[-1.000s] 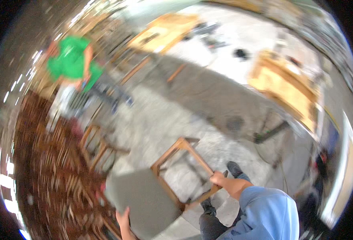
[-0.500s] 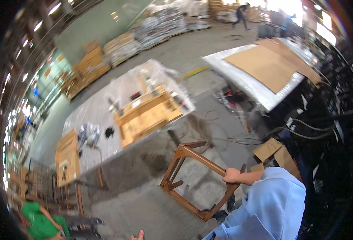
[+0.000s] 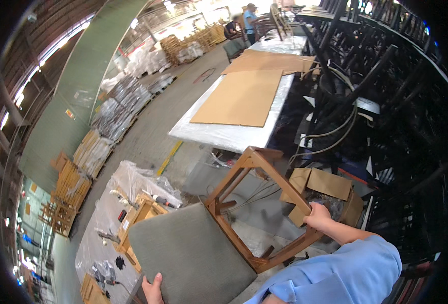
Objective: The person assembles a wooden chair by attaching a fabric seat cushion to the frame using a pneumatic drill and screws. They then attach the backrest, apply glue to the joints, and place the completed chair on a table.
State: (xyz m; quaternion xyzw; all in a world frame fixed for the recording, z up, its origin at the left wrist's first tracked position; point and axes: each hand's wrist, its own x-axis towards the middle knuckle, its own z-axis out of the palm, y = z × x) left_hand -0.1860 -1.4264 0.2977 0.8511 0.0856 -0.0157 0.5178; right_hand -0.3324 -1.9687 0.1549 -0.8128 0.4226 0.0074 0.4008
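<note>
The wooden chair frame with its grey upholstered seat lies tipped at lower centre, legs pointing toward the upper right. The right hand is wrapped closed around a leg at the frame's right; the left hand pinches the seat's lower edge. Behind stands a plastic-covered table with cardboard sheets.

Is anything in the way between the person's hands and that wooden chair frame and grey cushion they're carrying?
Nothing visible is. The right hand already grips the wooden chair frame directly, and the left hand holds the lower edge of the grey seat cushion.

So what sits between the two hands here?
In the head view, the left hand holds the grey seat cushion; the wooden chair frame spans across to the right hand.
</note>
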